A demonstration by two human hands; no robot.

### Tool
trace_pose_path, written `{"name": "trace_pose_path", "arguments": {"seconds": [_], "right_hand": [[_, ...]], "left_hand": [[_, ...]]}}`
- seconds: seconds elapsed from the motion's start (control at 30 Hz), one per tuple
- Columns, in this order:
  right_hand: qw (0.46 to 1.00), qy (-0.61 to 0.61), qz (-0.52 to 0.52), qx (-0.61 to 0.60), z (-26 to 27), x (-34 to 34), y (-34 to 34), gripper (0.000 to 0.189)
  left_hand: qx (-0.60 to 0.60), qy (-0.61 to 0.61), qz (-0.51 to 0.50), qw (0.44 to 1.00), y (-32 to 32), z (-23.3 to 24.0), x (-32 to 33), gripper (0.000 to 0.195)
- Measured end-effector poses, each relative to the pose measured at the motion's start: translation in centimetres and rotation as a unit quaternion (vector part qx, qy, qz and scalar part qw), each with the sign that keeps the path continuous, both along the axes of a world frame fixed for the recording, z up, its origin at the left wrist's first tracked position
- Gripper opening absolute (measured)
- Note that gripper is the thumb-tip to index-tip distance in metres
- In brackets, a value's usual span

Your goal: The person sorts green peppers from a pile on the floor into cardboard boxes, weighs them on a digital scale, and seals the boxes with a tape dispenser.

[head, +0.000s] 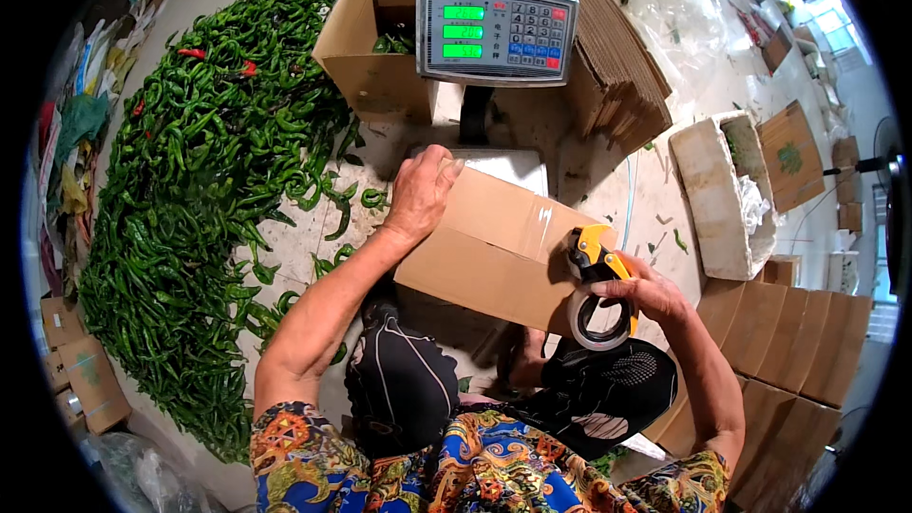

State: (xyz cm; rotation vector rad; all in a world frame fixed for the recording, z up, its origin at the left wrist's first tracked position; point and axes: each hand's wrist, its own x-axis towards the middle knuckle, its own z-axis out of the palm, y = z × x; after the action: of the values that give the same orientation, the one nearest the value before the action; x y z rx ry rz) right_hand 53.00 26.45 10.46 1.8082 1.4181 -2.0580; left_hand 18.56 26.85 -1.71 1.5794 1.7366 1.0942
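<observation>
A cardboard box (491,228) with its top flaps folded together lies in front of me, partly over the metal platform (516,165) of an electronic scale. My left hand (425,192) presses on its far left corner. A strip of clear tape (540,224) shines along part of the seam. In my right hand (645,288) is a yellow and black tape dispenser (595,249), gripped by its handle, with a tape roll (602,317) hanging below. The dispenser's head is over the box's right end; whether it touches the cardboard I cannot tell.
Green chili peppers (206,157) are heaped on the left floor. The scale's lit display (496,32) stands ahead, beside an open carton (370,78) holding peppers. Flattened cardboard (605,50) leans behind it. Rightward are a white foam box (712,206) and rows of cartons (784,342).
</observation>
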Motion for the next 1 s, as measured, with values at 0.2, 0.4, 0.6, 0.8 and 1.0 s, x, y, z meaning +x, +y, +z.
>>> {"name": "trace_pose_path", "arguments": {"seconds": [0.2,0.4,0.6,0.8,1.0], "right_hand": [[0.959,-0.114,0.109,0.235,3.4,-1.9,-0.5,0.057],[0.938,0.015,0.034,0.344,3.6,-4.9,-2.9,0.064],[0.890,-0.025,0.101,0.444,2.6,-7.4,-2.8,0.059],[0.867,-0.029,0.126,0.481,1.5,-8.9,-2.3,0.057],[0.841,-0.076,0.176,0.506,1.2,-9.7,-1.9,0.059]], "left_hand": [[0.099,0.116,0.019,0.988,0.6,0.6,-0.1,0.030],[-0.073,-0.232,-0.144,0.959,-2.7,8.9,1.7,0.067],[-0.184,-0.428,-0.211,0.859,-4.0,10.0,3.1,0.071],[-0.115,-0.312,-0.141,0.932,-4.3,9.2,3.9,0.037],[-0.102,-0.299,-0.136,0.939,-4.4,8.2,2.3,0.021]]}}
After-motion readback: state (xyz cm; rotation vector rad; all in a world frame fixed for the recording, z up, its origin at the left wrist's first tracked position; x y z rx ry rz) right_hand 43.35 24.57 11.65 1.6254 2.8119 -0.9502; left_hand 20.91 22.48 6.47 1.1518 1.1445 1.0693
